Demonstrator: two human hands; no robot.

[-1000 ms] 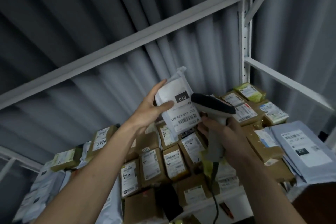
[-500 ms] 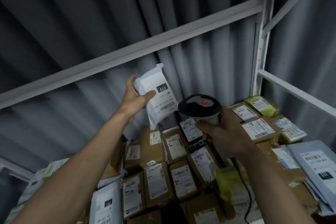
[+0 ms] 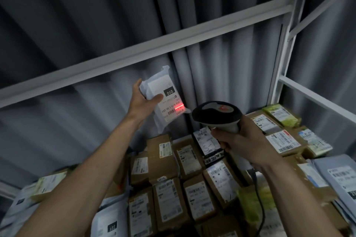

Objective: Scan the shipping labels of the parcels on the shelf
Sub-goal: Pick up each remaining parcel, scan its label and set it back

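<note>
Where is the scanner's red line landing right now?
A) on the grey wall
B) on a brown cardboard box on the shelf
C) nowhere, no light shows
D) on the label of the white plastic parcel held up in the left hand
D: the red line glows across the barcode label of the white plastic parcel, which the left hand holds up, while the right hand aims the grey handheld scanner at it.

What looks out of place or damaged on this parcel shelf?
Nothing looks damaged. The white parcel in the left hand is held tilted, its label reading sideways, while the scanner's red line crosses the barcode.
</note>
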